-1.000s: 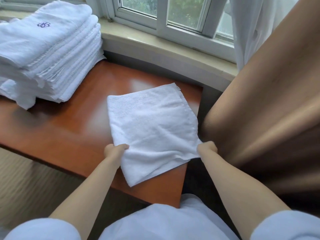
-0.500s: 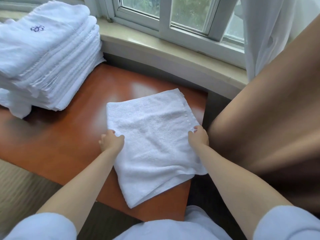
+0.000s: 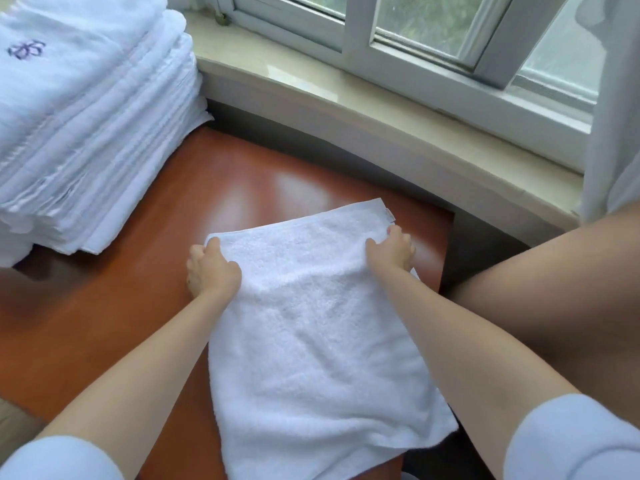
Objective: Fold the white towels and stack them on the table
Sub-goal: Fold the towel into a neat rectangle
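Observation:
A white towel (image 3: 311, 341) lies folded over on the reddish-brown table (image 3: 145, 278), its near part hanging past the table's front edge. My left hand (image 3: 211, 268) grips the top layer at its far left corner. My right hand (image 3: 393, 249) grips the same layer at its far right corner, just short of the towel's far hem. A tall stack of folded white towels (image 3: 86, 119) sits at the table's far left, with a purple embroidered mark on top.
A stone windowsill (image 3: 346, 109) and a white window frame (image 3: 398, 46) run behind the table. A white curtain (image 3: 609, 133) hangs at the right. A large tan surface (image 3: 554, 289) stands right of the table. The table's right edge is near my right hand.
Both hands have carried the towel's near edge away from me, from the table's front to near the far hem, folding the towel over. The view has moved closer to the table.

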Tool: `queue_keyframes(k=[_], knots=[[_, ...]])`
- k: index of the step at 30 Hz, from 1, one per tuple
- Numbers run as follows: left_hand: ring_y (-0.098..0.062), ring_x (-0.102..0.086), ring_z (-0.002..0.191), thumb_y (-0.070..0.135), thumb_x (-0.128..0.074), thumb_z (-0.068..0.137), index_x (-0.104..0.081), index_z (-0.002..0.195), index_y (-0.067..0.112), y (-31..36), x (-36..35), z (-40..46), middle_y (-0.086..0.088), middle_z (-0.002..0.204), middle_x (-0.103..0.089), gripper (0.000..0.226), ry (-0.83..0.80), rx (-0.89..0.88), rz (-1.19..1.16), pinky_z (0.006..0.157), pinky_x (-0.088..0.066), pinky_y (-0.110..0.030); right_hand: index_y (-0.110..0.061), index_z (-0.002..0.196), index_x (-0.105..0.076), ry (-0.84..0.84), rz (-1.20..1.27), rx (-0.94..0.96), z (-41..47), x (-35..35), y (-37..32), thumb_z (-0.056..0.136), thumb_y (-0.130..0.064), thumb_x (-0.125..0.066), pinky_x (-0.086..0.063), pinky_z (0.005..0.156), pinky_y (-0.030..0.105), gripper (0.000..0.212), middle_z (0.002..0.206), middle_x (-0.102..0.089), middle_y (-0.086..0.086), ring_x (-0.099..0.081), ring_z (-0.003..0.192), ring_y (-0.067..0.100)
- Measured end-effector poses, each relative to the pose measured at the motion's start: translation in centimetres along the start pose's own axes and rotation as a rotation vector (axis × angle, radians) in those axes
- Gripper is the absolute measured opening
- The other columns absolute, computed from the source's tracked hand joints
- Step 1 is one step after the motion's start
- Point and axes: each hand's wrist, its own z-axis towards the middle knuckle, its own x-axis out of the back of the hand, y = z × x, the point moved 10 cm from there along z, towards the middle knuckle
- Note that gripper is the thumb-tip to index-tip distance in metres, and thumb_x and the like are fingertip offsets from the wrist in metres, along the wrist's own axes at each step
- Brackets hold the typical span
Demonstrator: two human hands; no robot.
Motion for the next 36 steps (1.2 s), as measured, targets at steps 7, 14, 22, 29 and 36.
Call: queue_keyframes(k=[7, 14, 22, 29, 36], knots=[[-0.029, -0.031, 0.123, 0.033, -0.063, 0.080, -0.044, 0.136, 0.023, 0.1, -0.6, 3.4, -0.005, 0.134, -0.042, 0.060, -0.031, -0.127, 0.128, 0.104, -0.026, -0.040, -0.011, 0.106, -0.056, 0.085, 0.188, 0.184, 1.0, 1.0, -2.5, 0.100, -0.029, -0.043, -0.049, 0.086, 0.039, 0.023, 0.107, -0.059, 0.002, -0.059, 0.099, 0.024], [-0.028, -0.030, 0.126, 0.047, -0.064, 0.082, -0.048, 0.132, 0.030, -0.3, -1.0, 5.9, -0.002, 0.135, -0.040, 0.055, -0.177, -0.176, 0.161, 0.103, -0.031, -0.042, -0.010, 0.122, -0.056, 0.009, 0.106, 0.015, 3.5, 0.3, -1.7, 0.097, -0.022, -0.047, -0.043, 0.085, 0.033, 0.029, 0.119, -0.063, 0.009, -0.058, 0.110, 0.031], [-0.023, -0.054, 0.103, 0.047, -0.042, 0.093, -0.060, 0.110, 0.031, 1.9, 0.6, 7.4, 0.001, 0.109, -0.058, 0.030, -0.127, -0.372, 0.511, 0.083, -0.041, -0.036, -0.004, 0.124, -0.052, -0.049, -0.006, -0.096, 6.4, 0.8, -1.4, 0.095, -0.017, -0.049, -0.043, 0.083, 0.035, 0.032, 0.125, -0.058, 0.016, -0.056, 0.115, 0.036], [-0.025, -0.058, 0.079, 0.016, -0.068, 0.083, -0.061, 0.079, 0.011, 1.2, 0.4, 7.3, -0.008, 0.082, -0.064, 0.009, -0.156, -0.037, -0.367, 0.075, -0.050, -0.038, -0.010, 0.128, -0.055, 0.031, -0.095, -0.131, 6.1, 1.2, -2.1, 0.093, -0.021, -0.051, -0.042, 0.097, 0.040, 0.037, 0.132, -0.052, 0.014, -0.051, 0.120, 0.032], [-0.019, -0.052, 0.077, 0.011, -0.079, 0.078, -0.060, 0.085, 0.008, 0.6, -0.5, 7.0, -0.007, 0.088, -0.059, 0.020, -0.242, 0.086, -0.573, 0.061, -0.042, -0.026, -0.019, 0.118, -0.062, -0.104, -0.018, -0.041, 6.7, -0.2, -4.1, 0.092, -0.031, -0.045, -0.038, 0.104, 0.039, 0.033, 0.131, -0.048, 0.013, -0.045, 0.119, 0.034]])
